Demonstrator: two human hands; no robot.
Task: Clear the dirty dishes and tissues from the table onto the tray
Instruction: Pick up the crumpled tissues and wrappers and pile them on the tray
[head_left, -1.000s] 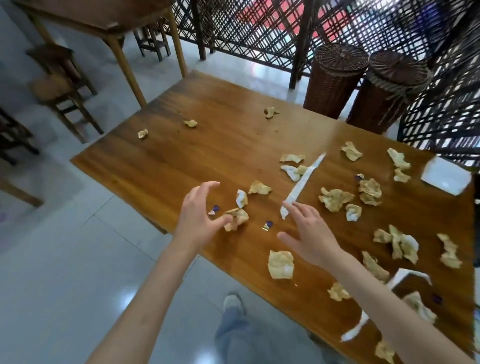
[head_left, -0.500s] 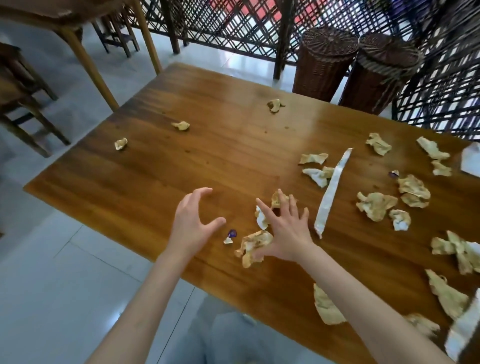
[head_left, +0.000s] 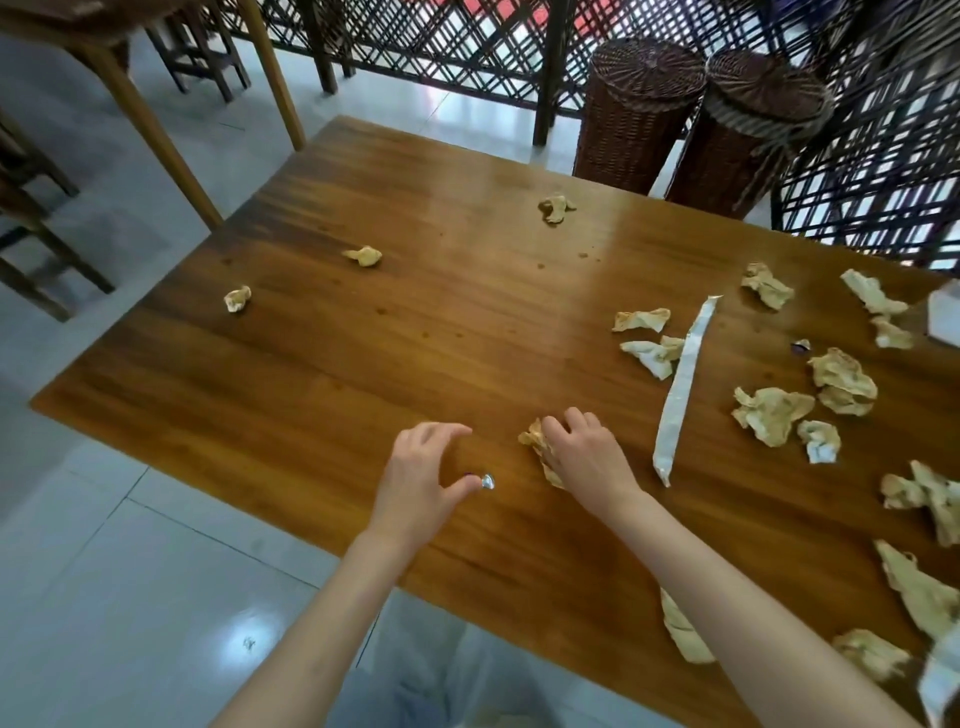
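My right hand (head_left: 584, 462) curls its fingers (head_left: 574, 415) round a crumpled, tan-stained tissue (head_left: 535, 439) near the front edge of the wooden surface (head_left: 363, 364); my left hand (head_left: 415, 488) hovers just beside it, spread wide and holding nothing, thumb tip at a small foil scrap (head_left: 487, 481). The tissue looks light and loosely wadded, so I judge it could slip free or tear; many more lie scattered to my right, and no tray shows.
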